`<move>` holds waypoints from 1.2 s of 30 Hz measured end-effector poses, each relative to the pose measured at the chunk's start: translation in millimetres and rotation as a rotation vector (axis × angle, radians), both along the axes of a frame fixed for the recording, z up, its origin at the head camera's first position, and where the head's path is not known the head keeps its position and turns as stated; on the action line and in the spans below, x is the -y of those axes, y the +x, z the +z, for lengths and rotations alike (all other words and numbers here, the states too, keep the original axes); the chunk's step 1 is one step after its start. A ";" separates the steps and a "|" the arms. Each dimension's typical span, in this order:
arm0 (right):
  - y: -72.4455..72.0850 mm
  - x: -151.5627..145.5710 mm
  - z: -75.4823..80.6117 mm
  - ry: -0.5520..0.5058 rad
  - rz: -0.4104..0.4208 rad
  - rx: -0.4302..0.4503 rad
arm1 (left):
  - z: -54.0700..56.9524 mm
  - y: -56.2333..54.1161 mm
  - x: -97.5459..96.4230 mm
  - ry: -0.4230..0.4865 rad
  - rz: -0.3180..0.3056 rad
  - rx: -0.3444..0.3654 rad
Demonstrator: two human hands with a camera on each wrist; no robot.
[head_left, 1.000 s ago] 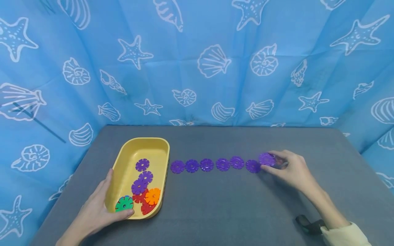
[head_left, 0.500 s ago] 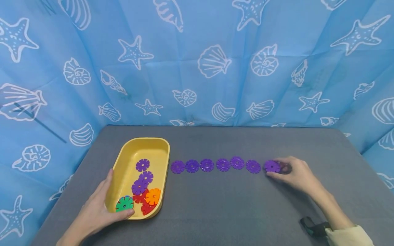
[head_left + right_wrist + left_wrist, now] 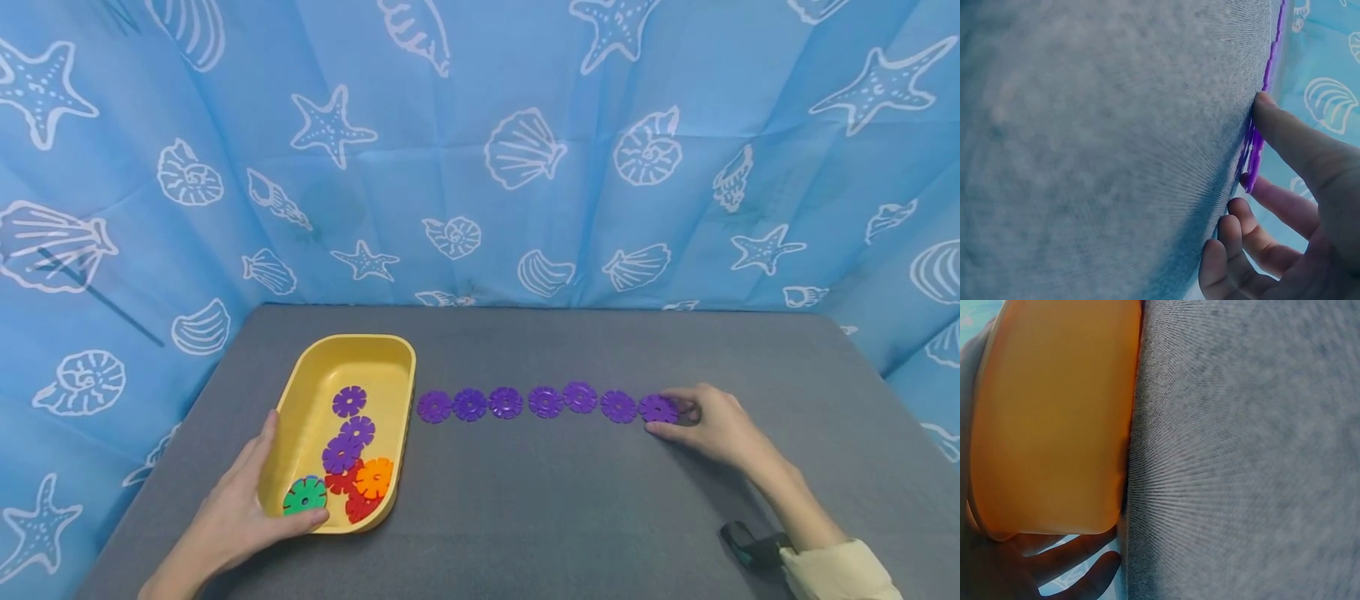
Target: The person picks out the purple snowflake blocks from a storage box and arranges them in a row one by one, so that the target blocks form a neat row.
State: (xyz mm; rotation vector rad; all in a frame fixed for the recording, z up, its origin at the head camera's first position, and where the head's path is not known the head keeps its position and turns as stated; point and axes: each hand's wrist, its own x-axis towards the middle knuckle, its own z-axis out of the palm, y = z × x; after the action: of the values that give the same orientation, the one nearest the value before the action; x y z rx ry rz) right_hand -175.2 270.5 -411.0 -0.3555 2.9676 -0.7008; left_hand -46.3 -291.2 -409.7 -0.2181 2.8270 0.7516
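My left hand (image 3: 231,507) holds the near-left corner of a yellow plastic tray (image 3: 303,433), thumb over the near rim and fingers along the outer left side. In the left wrist view the tray's wall (image 3: 1054,425) hides part of those fingers. Toward the right, my right hand (image 3: 718,427) pinches a purple notched plastic disc (image 3: 657,409) between thumb and forefinger, low at the table. That disc sits at the right end of a row of several purple discs (image 3: 545,402). From the right wrist view, the pinched disc (image 3: 1254,159) shows nearly edge-on.
Inside the tray lie a few purple discs (image 3: 349,402), red ones (image 3: 363,507), an orange disc (image 3: 374,477) and a green disc (image 3: 305,496). A dark strap (image 3: 752,547) shows by the right wrist. Blue shell-patterned cloth (image 3: 480,183) stands behind the grey tabletop (image 3: 525,500).
My right hand has brought its purple disc down, first a little right, then slightly left against the row's end. The left hand and the tray have stayed put.
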 end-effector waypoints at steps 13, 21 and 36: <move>0.3 1.8 -0.8 0.009 -0.001 -0.034 | 0.3 0.9 0.1 0.002 -0.002 -0.012; 7.6 18.4 5.5 -0.033 0.022 -0.159 | 1.1 0.7 -0.2 0.011 -0.009 -0.020; 10.6 74.6 32.7 -0.220 0.109 -0.188 | 0.2 0.4 0.5 0.019 -0.014 -0.035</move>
State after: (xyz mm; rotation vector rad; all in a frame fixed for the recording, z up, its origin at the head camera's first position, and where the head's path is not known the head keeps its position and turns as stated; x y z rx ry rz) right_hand -164.6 195.9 -378.3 -0.6250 3.0187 -1.0368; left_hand -45.9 -291.6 -409.5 -0.1833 2.8502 0.7864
